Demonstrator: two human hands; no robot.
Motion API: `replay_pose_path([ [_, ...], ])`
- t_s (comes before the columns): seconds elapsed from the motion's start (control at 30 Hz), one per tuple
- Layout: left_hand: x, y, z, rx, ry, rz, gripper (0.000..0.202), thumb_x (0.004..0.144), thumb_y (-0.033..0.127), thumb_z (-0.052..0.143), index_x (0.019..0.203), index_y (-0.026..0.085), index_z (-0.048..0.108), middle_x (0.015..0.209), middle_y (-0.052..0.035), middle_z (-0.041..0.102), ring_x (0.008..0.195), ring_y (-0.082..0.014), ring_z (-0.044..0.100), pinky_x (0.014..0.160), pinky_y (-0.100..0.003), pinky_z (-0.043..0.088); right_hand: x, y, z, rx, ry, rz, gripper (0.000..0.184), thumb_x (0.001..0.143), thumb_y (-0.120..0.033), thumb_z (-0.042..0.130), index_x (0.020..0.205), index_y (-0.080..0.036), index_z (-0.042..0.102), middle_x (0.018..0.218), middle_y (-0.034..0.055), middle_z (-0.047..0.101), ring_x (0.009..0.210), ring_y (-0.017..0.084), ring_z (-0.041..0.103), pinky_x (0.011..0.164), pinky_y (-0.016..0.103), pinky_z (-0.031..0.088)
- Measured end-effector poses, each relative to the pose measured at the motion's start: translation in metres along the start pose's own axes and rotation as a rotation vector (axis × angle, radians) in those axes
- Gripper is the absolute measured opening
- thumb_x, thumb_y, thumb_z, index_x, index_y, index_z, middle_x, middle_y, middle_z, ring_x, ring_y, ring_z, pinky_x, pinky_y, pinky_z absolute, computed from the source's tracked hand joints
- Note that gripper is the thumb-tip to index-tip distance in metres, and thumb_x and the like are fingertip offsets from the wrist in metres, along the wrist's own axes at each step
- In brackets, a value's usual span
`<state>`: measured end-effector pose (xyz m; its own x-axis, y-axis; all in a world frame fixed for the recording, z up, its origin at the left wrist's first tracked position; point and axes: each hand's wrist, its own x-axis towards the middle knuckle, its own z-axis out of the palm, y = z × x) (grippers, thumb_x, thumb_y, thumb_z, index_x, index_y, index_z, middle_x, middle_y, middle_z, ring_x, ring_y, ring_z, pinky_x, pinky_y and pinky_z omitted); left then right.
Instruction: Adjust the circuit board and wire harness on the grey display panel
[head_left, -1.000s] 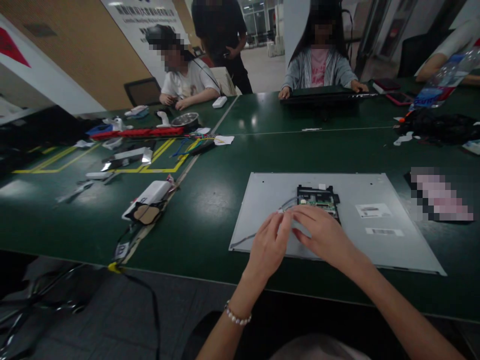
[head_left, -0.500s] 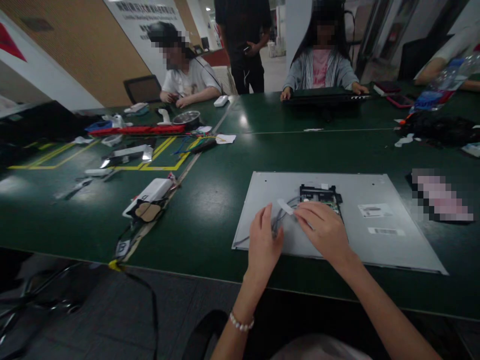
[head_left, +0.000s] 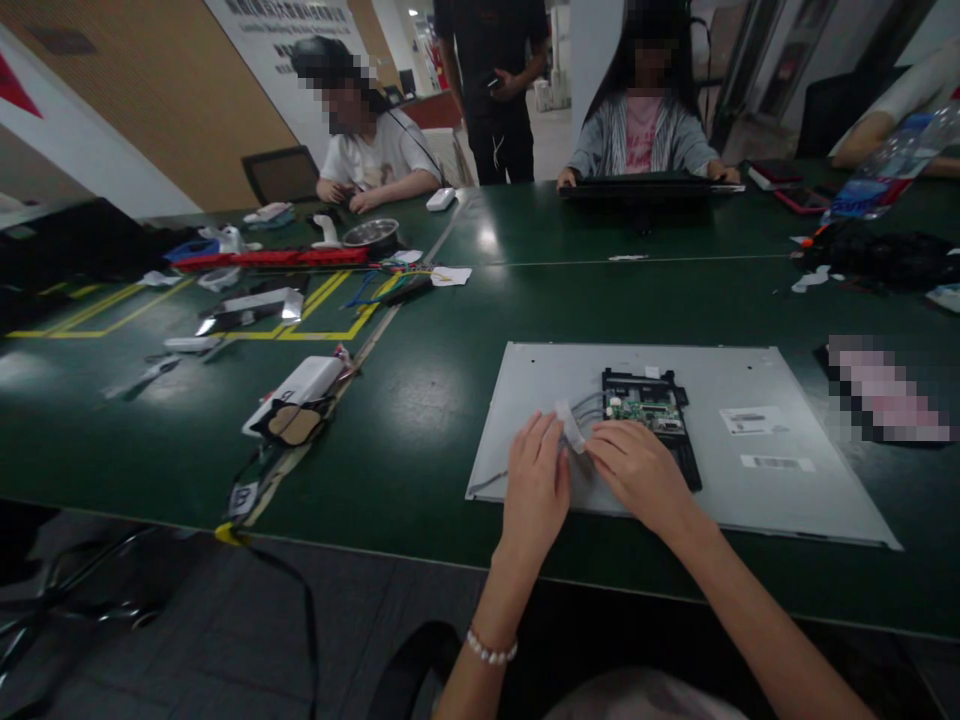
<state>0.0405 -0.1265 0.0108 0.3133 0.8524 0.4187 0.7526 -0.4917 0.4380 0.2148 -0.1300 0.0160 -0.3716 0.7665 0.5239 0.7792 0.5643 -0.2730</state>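
Observation:
A flat light-grey panel lies on the green table, bearing a black bracket with a green circuit board. Grey cables run leftward from the board. Across them lies a whitish, translucent strip of tape. My right hand pinches the tape's lower right end. My left hand has its fingers curled together over the cables, fingertips touching the tape's left side; what lies beneath them is partly hidden.
A pixelated pink object lies right of the panel. Left are a white device with a black cord, a silver-and-black part and coloured wires. A plastic bottle leans at far right. Several people are across the table.
My left fingers have closed in over the cables and tape, where they were spread before. My right hand has shifted slightly down and left with the tape, uncovering more of the circuit board.

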Motion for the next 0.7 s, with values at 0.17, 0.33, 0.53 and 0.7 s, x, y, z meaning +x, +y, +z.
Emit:
replay_pose_path([
  [0.17, 0.0007, 0.0053, -0.0003, 0.109, -0.114, 0.014, 0.035, 0.096, 0.009, 0.039, 0.125, 0.018, 0.058, 0.141, -0.0106, 0.056, 0.141, -0.0232, 0.04, 0.117, -0.053, 0.03, -0.0008, 0.0001, 0.0018, -0.003, -0.025, 0.002, 0.019, 0.088, -0.007, 0.054, 0.095, -0.016, 0.07, 0.104, 0.0099, 0.072, 0.104, 0.023, 0.064, 0.095, 0.038, 0.049],
  [0.33, 0.0014, 0.0089, -0.0022, 0.159, -0.14, 0.001, 0.037, 0.096, 0.008, 0.039, 0.124, 0.018, 0.06, 0.144, -0.0095, 0.054, 0.142, -0.0217, 0.037, 0.118, -0.051, 0.028, 0.0001, -0.0003, 0.0028, -0.015, -0.027, -0.016, 0.018, 0.088, -0.006, 0.054, 0.094, -0.015, 0.069, 0.104, 0.0106, 0.072, 0.101, 0.023, 0.064, 0.094, 0.038, 0.049],
  [0.53, 0.0015, 0.0088, -0.0007, 0.184, -0.155, -0.014, 0.038, 0.097, 0.011, 0.038, 0.129, 0.017, 0.058, 0.144, -0.009, 0.053, 0.142, -0.0215, 0.038, 0.118, -0.051, 0.028, 0.0001, 0.0, 0.0045, -0.004, -0.021, -0.002, 0.018, 0.089, -0.008, 0.053, 0.095, -0.015, 0.069, 0.103, 0.01, 0.072, 0.101, 0.023, 0.064, 0.095, 0.039, 0.049],
  [0.7, 0.0031, 0.0096, 0.0015, 0.205, -0.21, -0.029, 0.04, 0.098, 0.011, 0.036, 0.132, 0.016, 0.055, 0.144, -0.0082, 0.054, 0.141, -0.0218, 0.039, 0.118, -0.051, 0.026, -0.0003, 0.0013, 0.0056, 0.0, -0.023, 0.01, 0.019, 0.088, -0.008, 0.054, 0.094, -0.016, 0.07, 0.103, 0.0105, 0.072, 0.102, 0.023, 0.064, 0.095, 0.04, 0.05],
])
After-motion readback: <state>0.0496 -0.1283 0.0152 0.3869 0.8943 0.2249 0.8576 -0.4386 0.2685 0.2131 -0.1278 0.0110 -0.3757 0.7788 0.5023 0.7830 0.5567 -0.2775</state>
